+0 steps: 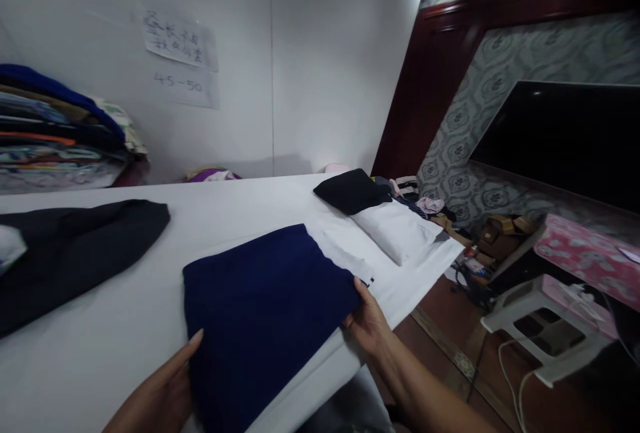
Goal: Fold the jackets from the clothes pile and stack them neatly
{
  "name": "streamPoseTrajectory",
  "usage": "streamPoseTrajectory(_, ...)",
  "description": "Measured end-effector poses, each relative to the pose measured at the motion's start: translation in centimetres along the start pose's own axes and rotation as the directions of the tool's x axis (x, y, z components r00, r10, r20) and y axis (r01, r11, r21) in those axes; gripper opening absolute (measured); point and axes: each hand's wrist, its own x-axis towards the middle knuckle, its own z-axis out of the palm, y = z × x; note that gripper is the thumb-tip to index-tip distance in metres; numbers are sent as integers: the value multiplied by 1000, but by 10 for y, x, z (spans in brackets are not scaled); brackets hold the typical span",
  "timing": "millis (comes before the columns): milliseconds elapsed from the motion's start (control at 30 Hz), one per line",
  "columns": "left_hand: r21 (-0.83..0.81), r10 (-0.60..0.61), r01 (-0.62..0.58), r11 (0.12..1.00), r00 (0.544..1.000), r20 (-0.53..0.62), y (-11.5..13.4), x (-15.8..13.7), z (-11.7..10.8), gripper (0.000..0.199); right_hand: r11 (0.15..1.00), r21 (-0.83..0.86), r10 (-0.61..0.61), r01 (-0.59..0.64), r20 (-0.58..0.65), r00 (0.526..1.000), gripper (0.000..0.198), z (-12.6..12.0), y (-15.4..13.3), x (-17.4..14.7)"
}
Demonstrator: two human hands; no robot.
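Note:
A folded navy blue garment (265,313) lies across the front part of the white table. Its left edge is in my left hand (167,383), with the thumb on top and the other fingers mostly out of sight. My right hand (369,319) grips the opposite edge near the right corner, thumb above and fingers beneath. Just beyond that corner lies a flat white plastic bag (345,253), partly covered by the garment. Whether the garment is lifted off the table, I cannot tell.
A dark grey garment (85,246) spreads over the table's left side. At the far right end are a black folded cloth (353,191) and a white packet (397,227). Stacked clothes (55,133) stand back left. A plastic stool (550,326) stands right of the table.

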Motion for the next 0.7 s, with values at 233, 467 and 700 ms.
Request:
streamPoseTrajectory(233,-87,-88,113,990,964,252,19,-17,6,83,999,-17,47,-47,25,999,23,0,-5,-1)
streamPoseTrajectory(467,-53,-63,71,996,986,152,33,-16,17,78,986,-160,-50,55,31,998,32,-3,-5,10)
streamPoseTrajectory(700,-26,-125,125,992,992,-19,34,-11,7,55,943,-189,-242,275,180,953,48,33,-14,3)
